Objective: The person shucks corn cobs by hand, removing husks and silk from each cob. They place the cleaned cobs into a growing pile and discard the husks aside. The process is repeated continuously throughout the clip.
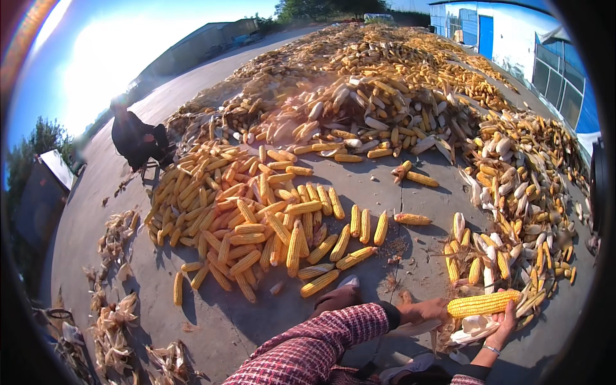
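A yellow ear of corn (482, 304) lies nearly level at the lower right, its kernels bare. My right hand (505, 321) grips its right end from below, with a bracelet at the wrist. At the other end of the ear, my left hand (426, 312) is closed around pale husk; its fingertips are partly hidden. Peeled husk leaves (474, 329) hang beneath the ear, between the hands. A plaid sleeve (317, 339) with a dark cuff covers my left arm. Just past my hands are unhusked and half-husked ears (488, 257).
Bare ears form a pile (250, 231) on the concrete ahead and left. A larger corn heap (365, 86) stretches behind, and another (524, 187) lies right. Loose husks (113, 322) litter the left. A person (137, 137) in dark clothes sits beyond. A blue-and-white building (515, 43) stands far right.
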`<state>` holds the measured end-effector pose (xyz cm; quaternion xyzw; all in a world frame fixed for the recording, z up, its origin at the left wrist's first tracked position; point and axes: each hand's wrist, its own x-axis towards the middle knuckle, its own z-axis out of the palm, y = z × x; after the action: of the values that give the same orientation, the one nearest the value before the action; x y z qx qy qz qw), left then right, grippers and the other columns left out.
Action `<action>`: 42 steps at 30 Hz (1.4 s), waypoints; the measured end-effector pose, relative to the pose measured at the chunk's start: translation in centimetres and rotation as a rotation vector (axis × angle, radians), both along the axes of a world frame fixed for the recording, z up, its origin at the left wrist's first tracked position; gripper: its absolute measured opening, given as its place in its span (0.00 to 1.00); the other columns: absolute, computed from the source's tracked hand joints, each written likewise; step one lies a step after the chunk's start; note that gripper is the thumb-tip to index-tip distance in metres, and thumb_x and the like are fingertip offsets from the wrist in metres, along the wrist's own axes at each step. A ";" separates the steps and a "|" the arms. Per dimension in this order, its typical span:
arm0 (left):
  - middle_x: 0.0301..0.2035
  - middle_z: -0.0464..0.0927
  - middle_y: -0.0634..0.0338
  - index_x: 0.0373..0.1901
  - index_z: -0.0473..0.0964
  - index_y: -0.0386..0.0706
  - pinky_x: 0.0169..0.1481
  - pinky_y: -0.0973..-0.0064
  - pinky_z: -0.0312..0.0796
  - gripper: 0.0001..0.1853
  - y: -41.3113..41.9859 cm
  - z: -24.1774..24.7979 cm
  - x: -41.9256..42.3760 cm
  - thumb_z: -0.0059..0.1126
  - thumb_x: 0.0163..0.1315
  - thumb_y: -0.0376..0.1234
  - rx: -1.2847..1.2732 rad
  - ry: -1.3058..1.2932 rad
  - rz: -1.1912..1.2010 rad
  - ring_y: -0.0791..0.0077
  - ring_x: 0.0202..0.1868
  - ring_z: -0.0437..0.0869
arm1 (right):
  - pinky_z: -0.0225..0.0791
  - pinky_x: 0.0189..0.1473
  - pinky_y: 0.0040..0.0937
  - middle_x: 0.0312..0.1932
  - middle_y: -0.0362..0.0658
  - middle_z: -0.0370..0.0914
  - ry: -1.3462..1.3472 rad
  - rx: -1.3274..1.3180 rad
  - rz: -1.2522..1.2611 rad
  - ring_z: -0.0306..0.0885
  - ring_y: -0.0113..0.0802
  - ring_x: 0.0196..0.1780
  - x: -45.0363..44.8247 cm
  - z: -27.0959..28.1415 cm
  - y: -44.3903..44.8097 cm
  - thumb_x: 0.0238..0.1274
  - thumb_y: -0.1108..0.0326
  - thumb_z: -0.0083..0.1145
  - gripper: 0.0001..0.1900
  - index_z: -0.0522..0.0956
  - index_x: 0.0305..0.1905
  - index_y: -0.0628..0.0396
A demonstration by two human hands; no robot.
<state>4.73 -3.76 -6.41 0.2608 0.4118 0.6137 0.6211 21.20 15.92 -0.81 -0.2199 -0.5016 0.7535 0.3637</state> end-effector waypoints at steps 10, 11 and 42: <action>0.24 0.71 0.68 0.44 0.74 0.39 0.23 0.79 0.58 0.13 1.5 -3.9 1.1 0.58 0.63 0.38 0.125 0.454 0.003 0.83 0.21 0.66 | 0.60 0.32 0.21 0.44 0.37 0.76 -0.107 0.028 -0.200 0.70 0.20 0.37 -1.6 0.9 -2.0 0.62 0.49 0.63 0.29 0.71 0.61 0.54; 0.24 0.72 0.67 0.44 0.74 0.39 0.24 0.79 0.59 0.14 1.4 -3.9 1.0 0.58 0.63 0.38 0.120 0.458 -0.012 0.83 0.22 0.67 | 0.62 0.33 0.22 0.42 0.36 0.75 -0.111 0.008 -0.200 0.71 0.21 0.39 -1.1 0.6 -1.4 0.62 0.48 0.63 0.29 0.71 0.61 0.54; 0.35 0.81 0.40 0.50 0.77 0.34 0.41 0.59 0.76 0.20 -6.2 13.1 0.8 0.50 0.72 0.43 0.375 1.161 -0.007 0.44 0.37 0.83 | 0.72 0.48 0.27 0.45 0.38 0.75 -0.055 -0.182 0.150 0.75 0.27 0.45 -3.3 -0.6 -1.8 0.72 0.48 0.49 0.20 0.74 0.54 0.54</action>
<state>5.53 -10.00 6.66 0.6590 0.5673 0.4313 0.2404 17.93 14.14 -1.43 -0.2348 -0.4559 0.8147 0.2709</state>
